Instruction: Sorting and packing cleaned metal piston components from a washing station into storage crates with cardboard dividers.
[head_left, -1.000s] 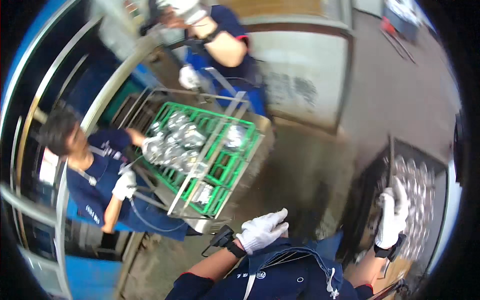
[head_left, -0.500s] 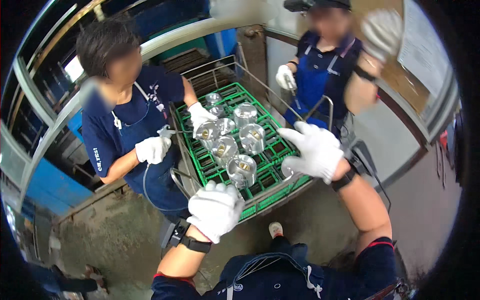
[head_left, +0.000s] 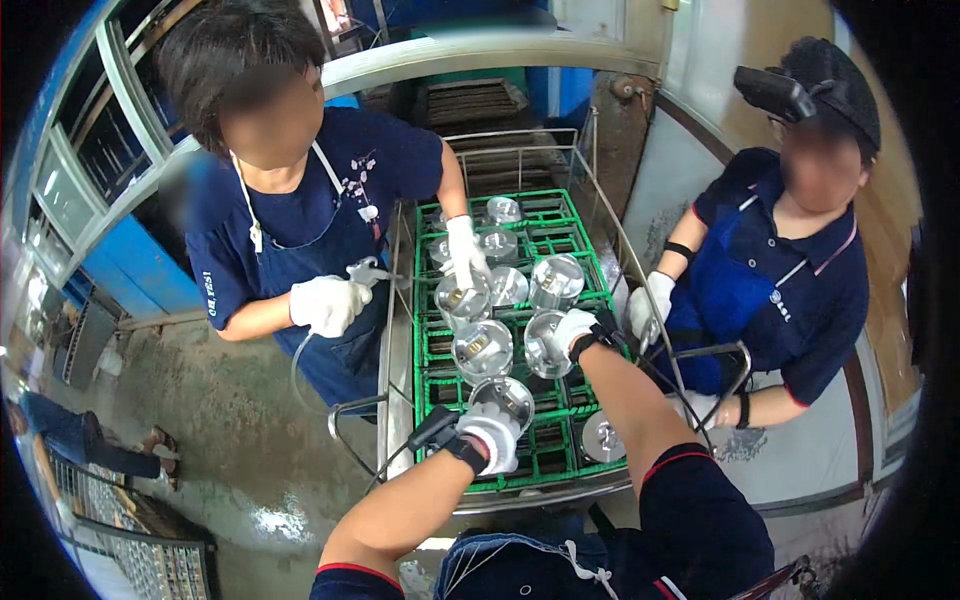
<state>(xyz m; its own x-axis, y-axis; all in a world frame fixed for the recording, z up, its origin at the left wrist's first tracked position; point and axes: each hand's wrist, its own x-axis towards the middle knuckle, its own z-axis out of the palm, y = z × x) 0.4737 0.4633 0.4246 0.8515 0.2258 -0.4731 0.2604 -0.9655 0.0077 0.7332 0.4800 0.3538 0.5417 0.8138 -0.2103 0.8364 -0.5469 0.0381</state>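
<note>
Both gloved hands closed on shiny metal cylinders — left hand (head_left: 492, 436) on the nearest cylinder (head_left: 503, 396), right hand (head_left: 574, 328) on its neighbour (head_left: 546, 345) — in a green crate (head_left: 436, 352). Best lifted straight up, clear of neighbours.

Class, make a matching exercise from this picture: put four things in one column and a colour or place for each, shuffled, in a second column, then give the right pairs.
Things:
1. crate
2. left hand
3. right hand
4. co-worker's apron

Descriptions:
A. dark blue
B. green
C. on the nearest metal part, at the crate's near end
D. on a metal part in the crate's middle

Pairs: 1-B, 2-C, 3-D, 4-A
</note>
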